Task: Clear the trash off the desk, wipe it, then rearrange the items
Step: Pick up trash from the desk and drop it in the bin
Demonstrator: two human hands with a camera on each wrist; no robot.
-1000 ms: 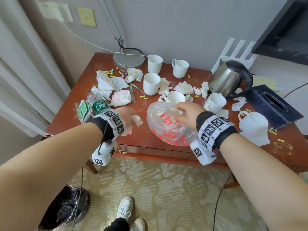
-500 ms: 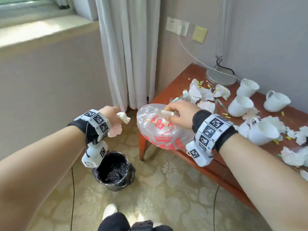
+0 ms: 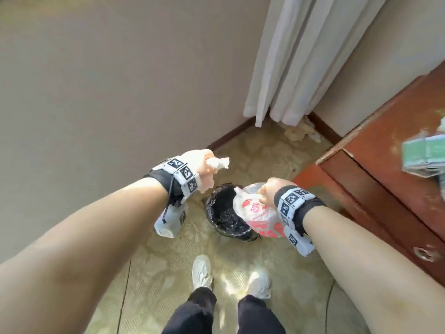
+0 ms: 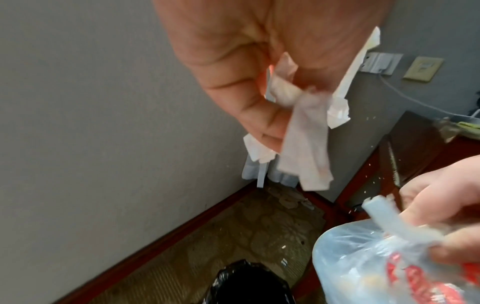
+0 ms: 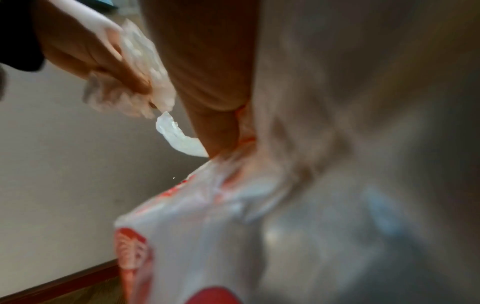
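Observation:
A small bin with a black liner [image 3: 222,213] stands on the carpet below my hands; the left wrist view shows the black liner [image 4: 246,286] too. My left hand [image 3: 202,168] grips crumpled white tissue [image 3: 218,163] up and left of the bin. That tissue [image 4: 301,144] hangs from the left hand's curled fingers [image 4: 259,123]. My right hand [image 3: 273,192] grips the neck of a clear plastic bag with red print [image 3: 257,216], which hangs over the bin's right rim. The right wrist view is blurred but shows the bag [image 5: 207,236] and the tissue [image 5: 145,82].
The red-brown desk [image 3: 395,145] stands at the right with a drawer front [image 3: 385,208] and a green packet [image 3: 423,155] on its corner. A white curtain [image 3: 298,63] hangs in the corner, with crumpled paper [image 3: 301,133] on the floor beneath it. My shoes [image 3: 202,271] stand close to the bin.
I have turned left from the desk to the bin. Both hands have moved down and left, carrying the tissue and the plastic bag, and the bag now hangs over the bin.

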